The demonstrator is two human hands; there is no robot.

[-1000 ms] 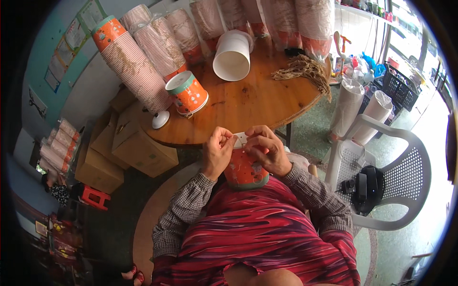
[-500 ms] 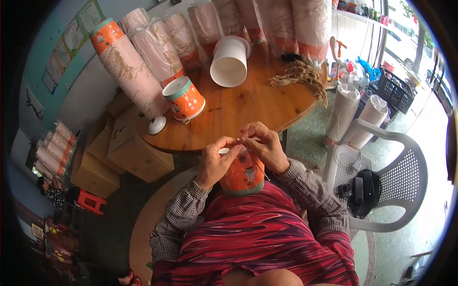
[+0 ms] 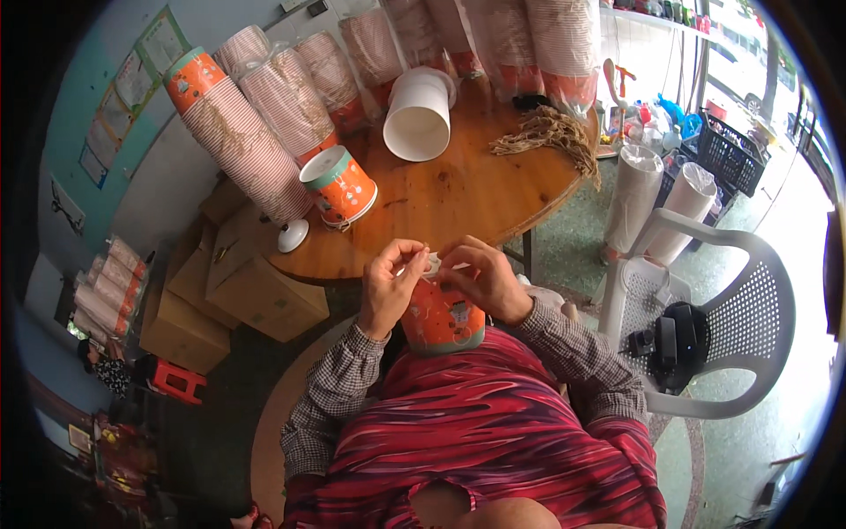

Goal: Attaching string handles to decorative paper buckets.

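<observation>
An orange paper bucket with printed figures rests upside down against my lap, just below the edge of the round wooden table. My left hand pinches its upper rim from the left. My right hand grips the same rim from the right, fingers curled over a small pale piece between both hands. Both thumbs and forefingers meet at the rim. What the pale piece is cannot be made out.
On the table lie another orange bucket, a white bucket on its side, a bundle of brown cords and tall stacks of cups. Cardboard boxes sit left; a white plastic chair with a dark bag stands right.
The orange bucket and both hands have stayed at my lap while the fingers shifted along its rim. The view has tilted slightly, bringing the table nearer the middle.
</observation>
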